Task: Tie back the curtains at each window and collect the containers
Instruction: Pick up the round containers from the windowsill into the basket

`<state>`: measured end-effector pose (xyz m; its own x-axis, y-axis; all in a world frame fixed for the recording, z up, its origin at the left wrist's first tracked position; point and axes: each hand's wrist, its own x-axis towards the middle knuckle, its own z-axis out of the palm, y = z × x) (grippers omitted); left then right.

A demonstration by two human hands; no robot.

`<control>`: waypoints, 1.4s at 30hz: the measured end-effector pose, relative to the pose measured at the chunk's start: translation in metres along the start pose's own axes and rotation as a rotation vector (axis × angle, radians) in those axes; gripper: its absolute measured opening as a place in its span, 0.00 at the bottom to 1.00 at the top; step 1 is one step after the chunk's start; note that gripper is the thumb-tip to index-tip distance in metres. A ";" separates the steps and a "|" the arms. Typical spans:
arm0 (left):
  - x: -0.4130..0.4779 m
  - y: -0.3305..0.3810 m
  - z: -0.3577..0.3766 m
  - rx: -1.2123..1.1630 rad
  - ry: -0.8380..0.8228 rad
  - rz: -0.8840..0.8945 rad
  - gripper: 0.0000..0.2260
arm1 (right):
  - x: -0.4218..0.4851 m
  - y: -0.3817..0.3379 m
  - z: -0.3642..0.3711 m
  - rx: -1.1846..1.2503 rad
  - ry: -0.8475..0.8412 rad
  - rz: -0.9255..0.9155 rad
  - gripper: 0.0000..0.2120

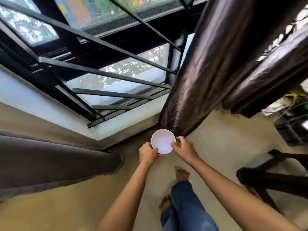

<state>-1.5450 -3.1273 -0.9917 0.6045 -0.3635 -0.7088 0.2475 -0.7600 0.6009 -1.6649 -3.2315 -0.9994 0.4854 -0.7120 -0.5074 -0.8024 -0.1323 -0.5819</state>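
- Beneath the window [126, 67], left hand [148, 153] and right hand [183, 148] both pinch the white container [163, 141] by its rim.
- Such shallow rim grips could slip, and the curtain [200, 80] hem just beside it might snag.

Daylight comes through a black-barred window [120, 70] above a pale wall [25, 97]. The floor [66, 210] is beige; dark wooden furniture [273, 179] stands at the right.

Pale white container [163, 141] at centre, under a glossy dark-brown curtain [208, 64] streaked with sheen toward 1 o'clock. Black window bars [100, 42] cross at 11 o'clock; matte grey drape [50, 157] at 9; blue jeans [188, 205] at 6; plain beige floor [66, 205].
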 end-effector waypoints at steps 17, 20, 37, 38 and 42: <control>-0.142 0.120 0.128 0.251 -0.324 0.267 0.05 | -0.104 0.094 -0.166 0.351 0.315 0.208 0.14; -0.155 0.134 0.163 0.279 -0.381 0.297 0.04 | -0.110 0.116 -0.192 0.382 0.402 0.275 0.12; -0.228 0.147 0.402 0.439 -0.547 0.331 0.10 | -0.151 0.350 -0.338 0.681 0.741 0.676 0.17; -0.232 0.147 0.416 0.448 -0.553 0.330 0.10 | -0.151 0.366 -0.343 0.695 0.743 0.698 0.18; -0.247 0.144 0.470 0.481 -0.589 0.327 0.06 | -0.159 0.410 -0.370 0.752 0.787 0.759 0.16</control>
<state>-2.0148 -3.4007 -0.9038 0.0610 -0.7272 -0.6838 -0.3041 -0.6660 0.6812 -2.1997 -3.4274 -0.9228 -0.5290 -0.6801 -0.5076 -0.2733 0.7028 -0.6568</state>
